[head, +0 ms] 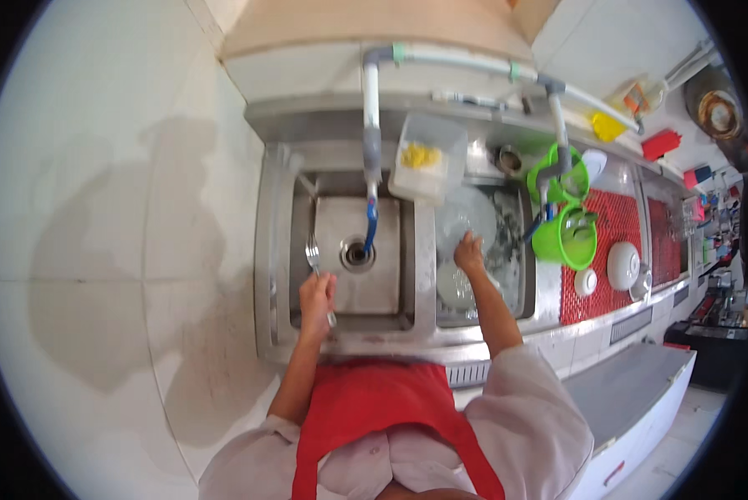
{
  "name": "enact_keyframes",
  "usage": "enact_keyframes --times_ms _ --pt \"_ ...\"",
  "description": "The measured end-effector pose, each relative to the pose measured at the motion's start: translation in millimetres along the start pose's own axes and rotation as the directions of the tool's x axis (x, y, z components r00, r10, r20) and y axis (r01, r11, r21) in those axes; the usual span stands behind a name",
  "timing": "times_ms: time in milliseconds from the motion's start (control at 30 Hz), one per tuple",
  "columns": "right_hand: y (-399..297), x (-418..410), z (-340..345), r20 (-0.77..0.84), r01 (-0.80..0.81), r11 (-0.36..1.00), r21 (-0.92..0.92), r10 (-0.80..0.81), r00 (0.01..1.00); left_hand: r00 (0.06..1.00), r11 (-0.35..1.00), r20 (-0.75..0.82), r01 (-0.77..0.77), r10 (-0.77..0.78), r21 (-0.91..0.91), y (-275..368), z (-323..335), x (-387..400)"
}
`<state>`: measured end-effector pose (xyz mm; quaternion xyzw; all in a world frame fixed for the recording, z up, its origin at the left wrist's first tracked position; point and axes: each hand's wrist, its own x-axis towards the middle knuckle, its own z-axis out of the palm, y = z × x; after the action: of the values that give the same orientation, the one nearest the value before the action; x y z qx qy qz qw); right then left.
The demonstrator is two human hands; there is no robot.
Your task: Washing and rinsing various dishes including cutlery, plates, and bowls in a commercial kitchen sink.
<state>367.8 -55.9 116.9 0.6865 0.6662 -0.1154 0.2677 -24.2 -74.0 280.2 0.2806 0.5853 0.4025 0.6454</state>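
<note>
My left hand (316, 300) is closed around the handle of a metal fork (312, 252), tines pointing away from me, over the left steel sink basin (361, 294). My right hand (469, 251) is above the right basin (527, 300), at the dishes in its water; its fingertips are partly hidden, so I cannot tell whether they grip anything. A whitish, round dish (471, 209) lies beyond that hand, and another pale dish (455, 287) lies nearer me, wet and glinting. A blue-handled tap (371, 219) hangs over the left basin's drain.
A clear plastic tub (433, 134) holding yellow pieces straddles the far edge between the basins. Right of the sinks stand two green baskets (563, 250), one holding utensils. White bowls (623, 265) rest on a red mat (605, 212). White pipes (461, 61) run above the back ledge.
</note>
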Motion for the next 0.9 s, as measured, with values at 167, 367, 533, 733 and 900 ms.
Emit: enact_keyframes --times_ms 167,367,533,733,900 --pt "14 23 1 -0.079 -0.35 0.666 0.659 0.525 0.848 0.979 0.976 0.071 0.198 -0.192 -0.087 0 -11 1" --pt "18 15 -48 -0.103 -0.317 0.811 0.491 0.415 0.904 0.947 0.953 0.107 0.304 -0.303 0.009 -12 -16 -3" --pt "2 22 -17 -0.324 -0.21 0.953 0.22 0.275 0.905 0.934 0.945 0.149 0.327 -0.326 0.017 -18 -14 -2" --pt "12 35 6 -0.424 -0.051 0.834 0.549 0.33 0.844 0.932 0.94 0.133 0.34 -0.338 0.011 -11 0 -13" --pt "15 33 -7 -0.261 -0.119 0.684 0.719 0.425 0.867 0.953 0.969 0.179 0.245 -0.245 0.023 -9 18 -32"
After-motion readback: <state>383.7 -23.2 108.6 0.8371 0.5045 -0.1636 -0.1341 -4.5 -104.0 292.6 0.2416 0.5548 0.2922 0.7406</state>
